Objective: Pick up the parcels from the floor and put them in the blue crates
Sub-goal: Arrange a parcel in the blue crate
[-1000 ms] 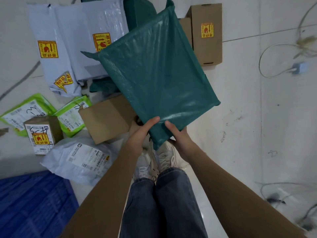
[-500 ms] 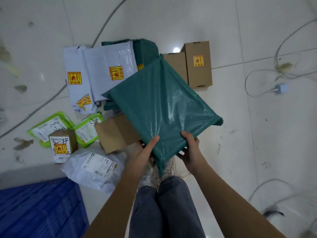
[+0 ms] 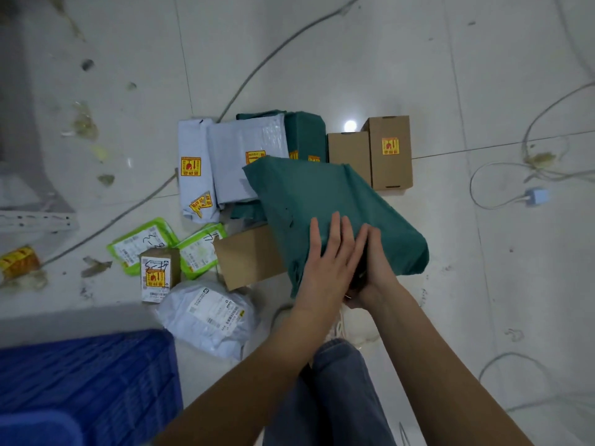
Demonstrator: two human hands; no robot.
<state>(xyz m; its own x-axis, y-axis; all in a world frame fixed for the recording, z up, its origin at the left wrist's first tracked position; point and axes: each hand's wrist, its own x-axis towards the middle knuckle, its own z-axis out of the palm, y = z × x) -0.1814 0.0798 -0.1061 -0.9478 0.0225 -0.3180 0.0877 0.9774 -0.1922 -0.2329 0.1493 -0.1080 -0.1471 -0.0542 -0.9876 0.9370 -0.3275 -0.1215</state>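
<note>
Parcel [image 3: 325, 201] in dark green wrap, raised above the floor pile at centre frame. Pressed flat under straight fingers of the left hand [image 3: 325, 252], gripped at its near edge by the right hand [image 3: 370, 268]. Carry step under way, probably; next, a swing toward seven o'clock and release into the blue crate [image 3: 90, 375].

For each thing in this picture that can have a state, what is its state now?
green parcel: off the floor, held in both hands.
left hand: fingers flat on the parcel's top.
right hand: gripping the parcel's near edge.
blue crate: lower left, contents not discernible.
tall brown box: upright, closed, on the floor.
</note>
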